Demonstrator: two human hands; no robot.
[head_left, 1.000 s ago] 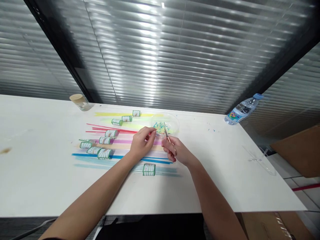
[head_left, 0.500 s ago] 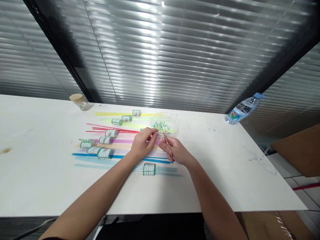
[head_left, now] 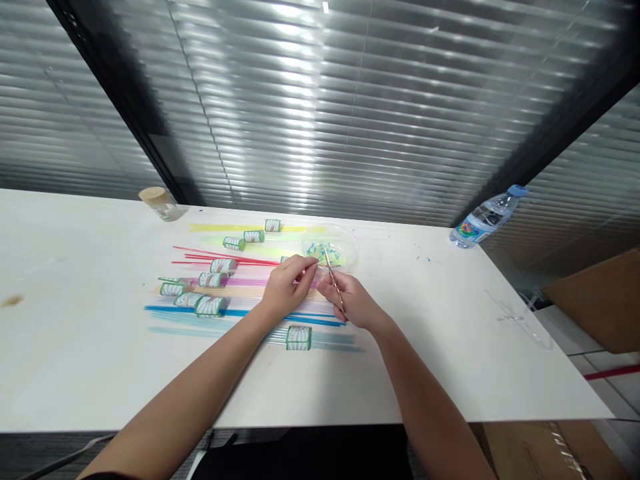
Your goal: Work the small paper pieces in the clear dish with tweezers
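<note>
My left hand point(head_left: 289, 287) is closed in a pinch at the near edge of a clear shallow dish point(head_left: 354, 248). A thin pale strip point(head_left: 317, 261) pokes out from its fingertips. My right hand point(head_left: 353, 301) grips slim rose-gold scissors point(head_left: 332, 275), whose tips point away over the dish. Small blue, green and yellow snippets point(head_left: 320, 252) lie in that dish. Under and left of my hands are rows of long thin plastic strips, among them red ones point(head_left: 250, 261), blue ones point(head_left: 320, 321) and yellow ones point(head_left: 225, 228). Patterned paper bands point(head_left: 299, 338) sit around several bundles.
A jar with a wooden lid point(head_left: 159, 202) stands at the back left of the white table point(head_left: 440, 360). At the back right is a water bottle point(head_left: 485, 219). Clear looped plastic point(head_left: 520, 320) lies by the right edge. Blinds point(head_left: 310, 107) rise behind the table.
Almost nothing differs. The pale strip shows slightly farther beyond my left fingertips, closer to the scissors; both hands stay in place.
</note>
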